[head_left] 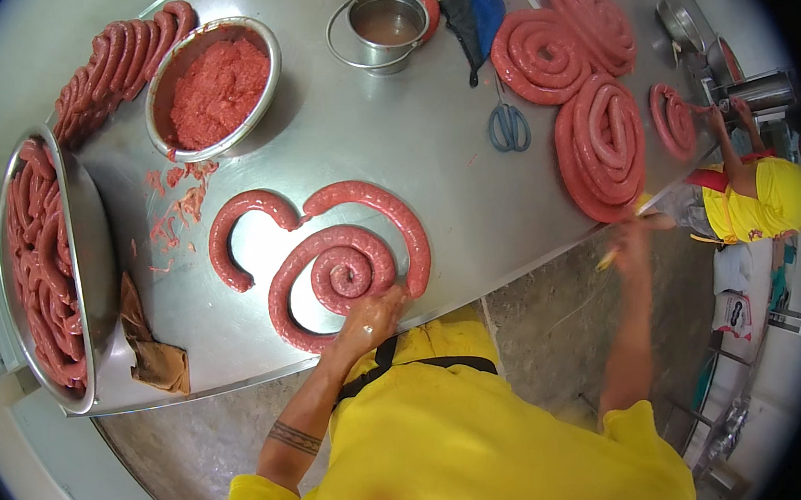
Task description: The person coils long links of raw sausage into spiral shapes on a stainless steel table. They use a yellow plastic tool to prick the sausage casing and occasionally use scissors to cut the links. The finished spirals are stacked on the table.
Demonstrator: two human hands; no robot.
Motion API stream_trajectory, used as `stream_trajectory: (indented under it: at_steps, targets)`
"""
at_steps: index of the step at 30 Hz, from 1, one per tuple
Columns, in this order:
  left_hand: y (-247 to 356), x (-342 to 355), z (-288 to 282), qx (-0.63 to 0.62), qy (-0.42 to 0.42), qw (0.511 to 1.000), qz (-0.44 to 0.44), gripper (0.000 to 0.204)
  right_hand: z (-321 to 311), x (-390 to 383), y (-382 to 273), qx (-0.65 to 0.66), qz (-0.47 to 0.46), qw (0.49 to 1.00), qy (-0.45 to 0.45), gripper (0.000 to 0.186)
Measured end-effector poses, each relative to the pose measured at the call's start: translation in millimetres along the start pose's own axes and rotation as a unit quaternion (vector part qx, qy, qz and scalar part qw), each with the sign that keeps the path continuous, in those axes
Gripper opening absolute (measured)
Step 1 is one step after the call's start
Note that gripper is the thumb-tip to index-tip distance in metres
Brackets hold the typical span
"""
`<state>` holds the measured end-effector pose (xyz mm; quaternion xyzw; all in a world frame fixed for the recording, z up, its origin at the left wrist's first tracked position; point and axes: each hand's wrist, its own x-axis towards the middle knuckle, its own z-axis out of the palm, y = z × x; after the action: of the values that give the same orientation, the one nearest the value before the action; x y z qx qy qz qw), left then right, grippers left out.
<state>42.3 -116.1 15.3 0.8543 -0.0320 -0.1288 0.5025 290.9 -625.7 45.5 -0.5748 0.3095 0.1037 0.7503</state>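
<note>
A long raw sausage, coiled in a spiral point(281, 286), lies on the steel table. My left hand point(373, 318) is closed at the coil's near right side, its fingers on the casing; what it grips there is partly hidden. Two shorter lengths, a curved sausage point(221, 234) and a longer curved sausage point(397, 214), arch around the coil's far side. My right hand point(628, 245) is stretched out to the right past the table edge, blurred. Yellow bits show on both sides of it, as of a thin yellow thing point(606, 260) in its fingers; its kind is unclear.
Far left stand a basin of sausages point(79, 281) and a bowl of minced meat point(275, 64). Scissors point(508, 129), a blue cloth point(486, 1) and a pot point(387, 57) lie farther back. Large sausage coils point(600, 149) line the right. A co-worker point(762, 199) stands beyond.
</note>
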Motion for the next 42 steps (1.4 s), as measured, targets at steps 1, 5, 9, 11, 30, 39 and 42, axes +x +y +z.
stream_trajectory:
  at_steps: [1,5,9,11,30,39,42]
  targets:
    - [-6,-5,-7,0.047,0.107,0.992,0.040,0.018,22,-12,39,-0.118,0.012,0.988,-0.096,0.006]
    - [-50,-30,-67,0.180,0.381,0.906,-0.020,0.039,159,-89,199,-0.413,0.002,0.884,-0.220,0.043]
    - [-85,-48,-81,0.059,0.282,0.913,-0.289,0.051,273,-139,243,-0.557,-0.161,0.794,-0.185,0.061]
    - [-95,-36,-70,0.037,0.236,0.943,-0.230,0.039,303,-127,227,-0.580,-0.173,0.780,-0.162,0.063]
    - [-109,-69,-61,-0.393,0.132,0.888,-0.198,0.051,172,-184,214,-0.535,-0.087,0.765,-0.347,0.031]
    - [-94,-37,-32,-0.775,0.331,0.531,-0.089,0.038,383,-282,257,-0.313,0.076,0.641,-0.697,0.025]
    - [-77,-46,-54,-0.744,0.232,0.625,-0.041,0.048,483,-260,254,-0.100,0.029,0.794,-0.599,0.025]
